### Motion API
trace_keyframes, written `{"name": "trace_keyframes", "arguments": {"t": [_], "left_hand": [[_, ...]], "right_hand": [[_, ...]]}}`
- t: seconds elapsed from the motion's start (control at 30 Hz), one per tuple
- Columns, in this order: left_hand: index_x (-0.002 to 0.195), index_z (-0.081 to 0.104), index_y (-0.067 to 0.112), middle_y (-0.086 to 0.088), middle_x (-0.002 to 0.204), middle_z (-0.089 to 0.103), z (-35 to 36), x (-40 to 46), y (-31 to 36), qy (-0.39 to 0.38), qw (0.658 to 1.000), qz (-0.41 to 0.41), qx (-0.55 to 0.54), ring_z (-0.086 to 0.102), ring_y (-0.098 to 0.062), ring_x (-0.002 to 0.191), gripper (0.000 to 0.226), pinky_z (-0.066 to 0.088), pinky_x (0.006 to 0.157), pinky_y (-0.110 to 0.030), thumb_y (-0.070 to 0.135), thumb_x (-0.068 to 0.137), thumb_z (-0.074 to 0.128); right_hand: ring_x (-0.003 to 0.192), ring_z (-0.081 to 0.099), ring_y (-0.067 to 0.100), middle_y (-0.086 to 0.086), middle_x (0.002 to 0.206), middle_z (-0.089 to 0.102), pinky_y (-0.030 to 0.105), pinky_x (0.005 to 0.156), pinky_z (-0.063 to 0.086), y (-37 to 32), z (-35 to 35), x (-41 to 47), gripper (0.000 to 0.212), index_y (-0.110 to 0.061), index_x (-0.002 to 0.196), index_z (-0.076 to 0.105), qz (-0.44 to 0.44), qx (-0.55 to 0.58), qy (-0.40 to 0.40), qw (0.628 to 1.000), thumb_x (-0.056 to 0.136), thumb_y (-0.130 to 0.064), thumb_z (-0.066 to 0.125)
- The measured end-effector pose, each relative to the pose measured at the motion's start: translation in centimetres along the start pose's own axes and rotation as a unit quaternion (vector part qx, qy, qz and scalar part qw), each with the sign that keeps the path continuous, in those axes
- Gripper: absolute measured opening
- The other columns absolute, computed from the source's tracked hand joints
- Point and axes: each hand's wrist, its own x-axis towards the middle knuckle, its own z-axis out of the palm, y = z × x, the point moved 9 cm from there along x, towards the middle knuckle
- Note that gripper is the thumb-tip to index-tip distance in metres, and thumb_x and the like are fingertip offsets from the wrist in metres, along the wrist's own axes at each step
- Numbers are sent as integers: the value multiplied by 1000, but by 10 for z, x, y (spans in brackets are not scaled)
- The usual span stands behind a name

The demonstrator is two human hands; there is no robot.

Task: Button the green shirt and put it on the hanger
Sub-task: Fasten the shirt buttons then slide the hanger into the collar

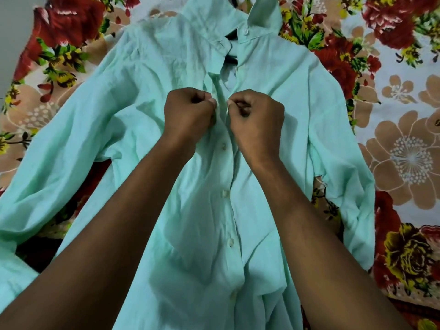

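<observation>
The pale green shirt (133, 110) lies face up on a flowered bedsheet, collar at the top, sleeves spread to both sides. Several white buttons (224, 193) down the lower placket are fastened. At chest height my left hand (189, 113) pinches the left front edge and my right hand (256, 117) pinches the right front edge, thumbs almost touching at the placket. Above my hands the front is open up to the collar. A dark hanger (232, 57) shows through the neck opening, mostly hidden inside the shirt.
The bedsheet (404, 148) with red, yellow and beige flowers covers the whole surface around the shirt. A bare grey strip (9, 32) shows at the far left edge.
</observation>
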Motion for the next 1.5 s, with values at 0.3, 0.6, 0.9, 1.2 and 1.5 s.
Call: {"name": "trace_keyframes", "arguments": {"t": [0.3,0.6,0.9,1.2,1.5], "left_hand": [[97,71,0,-10,75,66,7,-8,-17,-10,989,-51,-141,62,-17,69,5,57,71,-25,2,93,70],[99,72,4,-7,72,69,8,-7,-21,-5,987,-30,-158,65,-15,69,12,60,80,-29,-3,91,67],[104,70,-1,-18,79,76,6,-7,-19,-12,988,-20,-151,73,-24,73,27,63,83,-38,-9,78,74],[113,68,-5,-21,84,74,12,-10,-24,-14,975,-45,-215,73,-25,75,30,62,81,-31,-7,84,74],[94,47,13,-9,70,59,18,-4,-19,0,987,-35,-160,54,-16,57,32,50,61,-28,-12,83,63]], "right_hand": [[76,75,7,-8,77,77,35,78,64,18,12,3,2,-15,85,80,112,153,-52,980,85,-16,78],[71,74,10,-5,73,76,37,78,64,21,14,3,2,-14,83,78,118,158,-81,977,82,-12,78],[79,76,10,-4,81,79,39,84,63,25,18,-3,13,-15,92,82,122,196,-112,967,89,-26,77],[83,71,3,-7,87,75,10,75,52,28,19,1,10,-9,98,76,114,138,-105,978,96,-15,68],[84,68,10,-4,85,71,9,72,47,25,23,0,9,-7,96,72,101,115,-85,985,97,-11,64]]}}
